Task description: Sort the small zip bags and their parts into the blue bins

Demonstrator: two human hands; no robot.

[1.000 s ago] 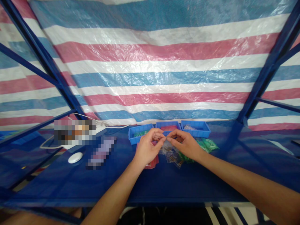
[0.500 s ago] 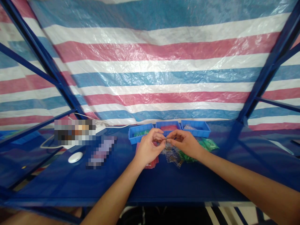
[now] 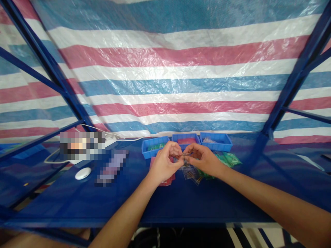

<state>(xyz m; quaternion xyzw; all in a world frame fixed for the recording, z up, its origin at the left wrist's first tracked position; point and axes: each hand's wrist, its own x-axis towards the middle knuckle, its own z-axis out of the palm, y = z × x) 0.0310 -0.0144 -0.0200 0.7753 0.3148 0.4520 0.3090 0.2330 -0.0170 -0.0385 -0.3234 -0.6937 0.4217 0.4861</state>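
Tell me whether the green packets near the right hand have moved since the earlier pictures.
No. What shows of the green packets lies just in front of the right bin, same as before.

Passage runs along the near tabletop, with three blue bins blocking behind.

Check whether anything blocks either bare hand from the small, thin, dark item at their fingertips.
Nothing visible does: the bare left hand and bare right hand meet at the small, thin, dark item. The clear plastic bags lie below, not between.
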